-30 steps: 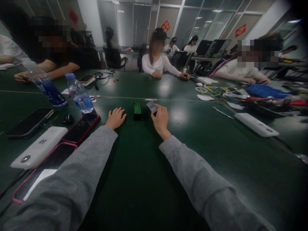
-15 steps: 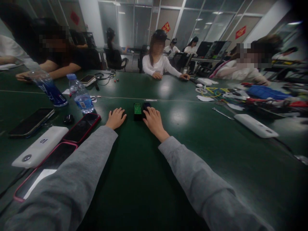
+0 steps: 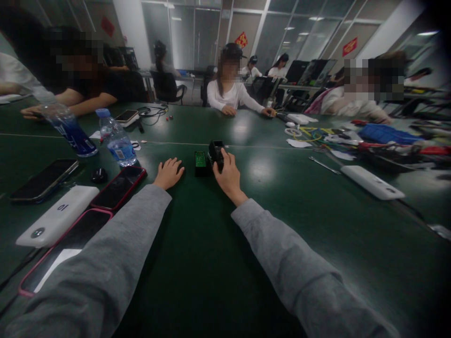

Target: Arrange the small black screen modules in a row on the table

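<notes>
My right hand [image 3: 229, 174] grips a small black box-like case [image 3: 216, 151] at its right side, the thumb at the near side; the case is tilted up and shows a dark hollow. Just left of it stands a black box with a green circuit board [image 3: 200, 160] on its top. Palm down on the green table [image 3: 197, 263], my left hand [image 3: 169, 173] lies with its fingers spread, a little left of the circuit-board box and apart from it.
At left are two water bottles [image 3: 118, 143], several phones [image 3: 120, 188] and a white power bank [image 3: 58, 216]. To the right lie a wrench [image 3: 324, 165], another white power bank [image 3: 371, 182], tangled cables and a blue tray [image 3: 387, 134]. A person [image 3: 230, 94] sits across the table.
My right hand has tipped the black case up off its flat position, and its hollow now shows. My left hand and the circuit-board box stay in place.
</notes>
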